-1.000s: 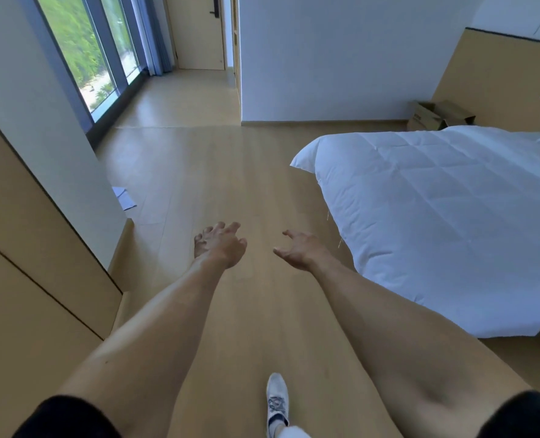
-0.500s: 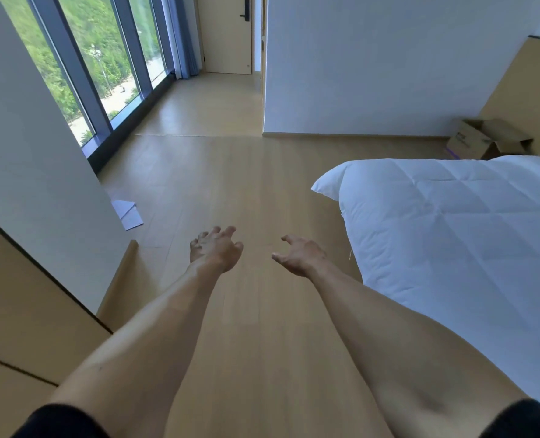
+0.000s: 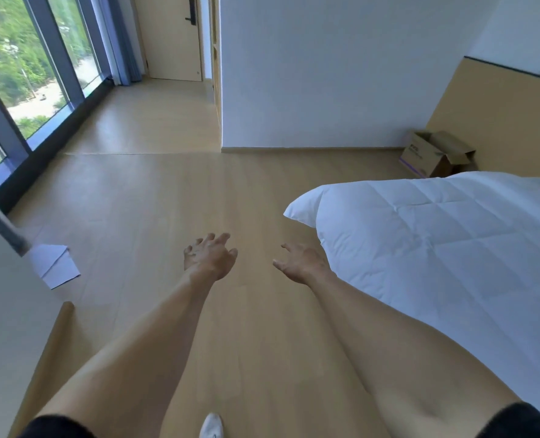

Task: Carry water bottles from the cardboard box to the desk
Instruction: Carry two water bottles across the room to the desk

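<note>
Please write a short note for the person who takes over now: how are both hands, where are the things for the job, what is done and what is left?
Left hand: held out in front, fingers loosely curled, holds nothing.
Right hand: held out in front, relaxed, holds nothing.
Cardboard box: open, on the floor at the far wall, beyond the far corner of the bed. Its contents cannot be seen from here.
No water bottle and no desk are in view.
Done: nothing can be confirmed from this view.
Left: walk to the box past the bed, take bottles, carry them to the desk.
</note>
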`<state>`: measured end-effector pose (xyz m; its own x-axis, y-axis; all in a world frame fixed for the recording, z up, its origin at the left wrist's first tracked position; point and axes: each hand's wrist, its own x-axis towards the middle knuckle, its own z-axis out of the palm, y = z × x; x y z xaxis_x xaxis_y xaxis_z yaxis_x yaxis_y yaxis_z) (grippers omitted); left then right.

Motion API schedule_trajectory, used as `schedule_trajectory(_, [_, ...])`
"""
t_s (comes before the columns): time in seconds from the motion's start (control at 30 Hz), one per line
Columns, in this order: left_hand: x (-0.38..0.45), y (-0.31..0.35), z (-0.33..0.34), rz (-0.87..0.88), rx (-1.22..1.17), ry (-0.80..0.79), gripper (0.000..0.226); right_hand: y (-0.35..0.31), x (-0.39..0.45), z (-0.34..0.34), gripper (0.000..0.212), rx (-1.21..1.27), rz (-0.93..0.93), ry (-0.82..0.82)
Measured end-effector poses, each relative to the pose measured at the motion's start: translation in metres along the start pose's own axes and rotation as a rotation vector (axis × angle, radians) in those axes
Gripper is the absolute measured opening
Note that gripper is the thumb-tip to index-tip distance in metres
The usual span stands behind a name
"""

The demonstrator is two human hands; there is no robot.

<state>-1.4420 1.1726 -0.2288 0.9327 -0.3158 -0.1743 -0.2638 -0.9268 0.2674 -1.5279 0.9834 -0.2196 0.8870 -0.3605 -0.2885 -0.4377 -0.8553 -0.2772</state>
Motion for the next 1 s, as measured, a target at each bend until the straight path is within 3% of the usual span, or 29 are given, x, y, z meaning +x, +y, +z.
schedule_trajectory(0.4, [0.207, -0.029, -0.060, 0.097, 0.016, -0.005, 0.053, -0.078, 0.175, -0.050, 0.059, -0.001, 0.057, 0.030])
schedule_trajectory(0.77, [0.379, -0.042, -0.084, 0.039, 0.065, -0.009, 0.053, -0.110, 0.366, -0.066, 0.061, 0.061, 0.044, -0.001])
schedule_trajectory(1.0, [0.520, -0.022, -0.124, -0.008, 0.094, 0.000, 0.054, -0.127, 0.508, -0.115, 0.061, 0.124, 0.012, -0.006])
